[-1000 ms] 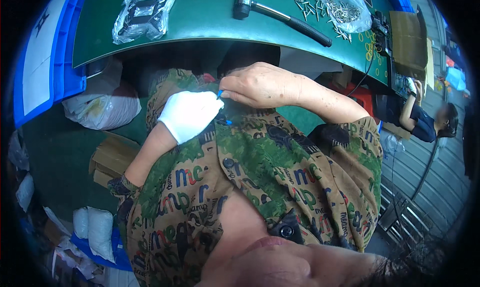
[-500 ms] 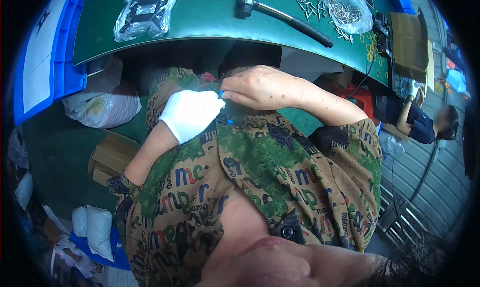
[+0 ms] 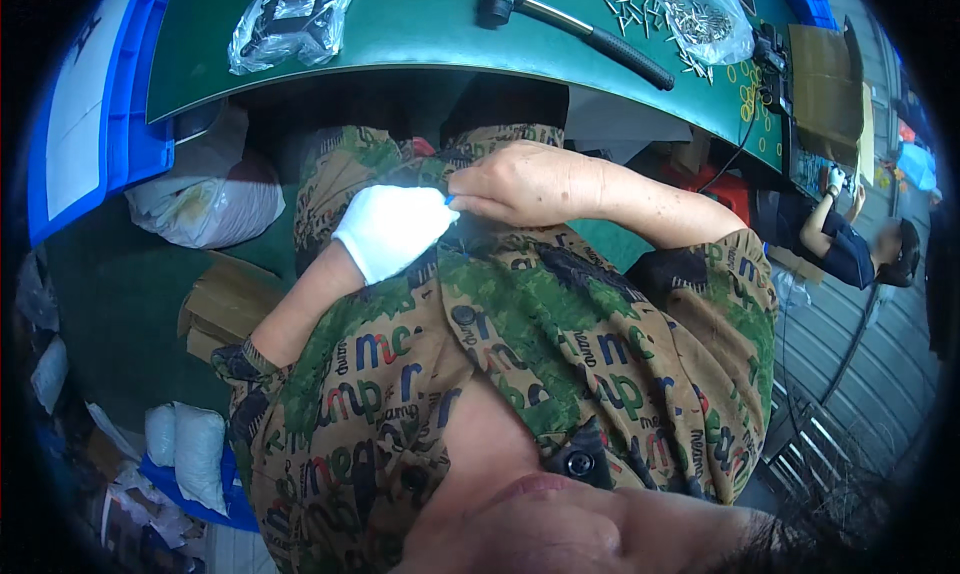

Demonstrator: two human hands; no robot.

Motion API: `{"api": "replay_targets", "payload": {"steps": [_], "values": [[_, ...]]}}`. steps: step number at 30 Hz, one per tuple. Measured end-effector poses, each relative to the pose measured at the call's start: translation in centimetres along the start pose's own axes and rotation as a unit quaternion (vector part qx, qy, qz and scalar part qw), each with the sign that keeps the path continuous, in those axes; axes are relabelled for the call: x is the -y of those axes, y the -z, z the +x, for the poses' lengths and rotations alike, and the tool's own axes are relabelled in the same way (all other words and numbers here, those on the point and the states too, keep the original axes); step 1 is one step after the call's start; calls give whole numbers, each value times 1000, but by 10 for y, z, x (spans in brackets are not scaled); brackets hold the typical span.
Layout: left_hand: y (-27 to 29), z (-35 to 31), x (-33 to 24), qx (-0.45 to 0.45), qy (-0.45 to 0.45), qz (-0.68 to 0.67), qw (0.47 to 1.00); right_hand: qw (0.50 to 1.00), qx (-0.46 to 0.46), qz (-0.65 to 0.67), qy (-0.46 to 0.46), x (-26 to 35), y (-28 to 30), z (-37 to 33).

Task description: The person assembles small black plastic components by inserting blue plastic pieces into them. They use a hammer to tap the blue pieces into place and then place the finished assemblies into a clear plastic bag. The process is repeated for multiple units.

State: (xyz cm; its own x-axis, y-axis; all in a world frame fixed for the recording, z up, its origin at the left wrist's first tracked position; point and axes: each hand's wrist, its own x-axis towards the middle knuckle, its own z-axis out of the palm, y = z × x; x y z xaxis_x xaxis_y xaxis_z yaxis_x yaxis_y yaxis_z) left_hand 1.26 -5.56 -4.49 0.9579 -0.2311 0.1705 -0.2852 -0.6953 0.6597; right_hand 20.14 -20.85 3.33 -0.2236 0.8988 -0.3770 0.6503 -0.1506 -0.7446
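My left hand [image 3: 395, 232], in a white glove, is closed in front of my body with its fingertips meeting those of my right hand. A tiny blue piece [image 3: 449, 200] shows between the fingertips; most of it is hidden, so its kind is unclear. My bare right hand [image 3: 535, 182] pinches at that same piece from the right, its fingers curled. Beyond both hands runs the front edge of a green-topped table [image 3: 420, 49]. On it lie a hammer [image 3: 625, 56] with a black grip and a black frame-like part [image 3: 292, 16] in clear plastic.
Loose metal pins [image 3: 630, 4] lie beside a clear bag of pins [image 3: 712, 32]. Thin yellow rings [image 3: 750, 99] are scattered near a cardboard box [image 3: 828, 94]. A blue crate [image 3: 145, 139] and a full white sack [image 3: 225, 209] stand left. A co-worker [image 3: 835, 236] sits far right.
Both hands stay together and have shifted slightly right and down in the picture. A second blue bit below the fingers no longer shows. The co-worker's arms have moved.
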Motion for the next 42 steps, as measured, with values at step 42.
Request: {"api": "replay_targets", "payload": {"steps": [42], "values": [[164, 42, 151, -477, 272, 223, 805, 858, -391, -324, 79, 3, 91, 111]]}}
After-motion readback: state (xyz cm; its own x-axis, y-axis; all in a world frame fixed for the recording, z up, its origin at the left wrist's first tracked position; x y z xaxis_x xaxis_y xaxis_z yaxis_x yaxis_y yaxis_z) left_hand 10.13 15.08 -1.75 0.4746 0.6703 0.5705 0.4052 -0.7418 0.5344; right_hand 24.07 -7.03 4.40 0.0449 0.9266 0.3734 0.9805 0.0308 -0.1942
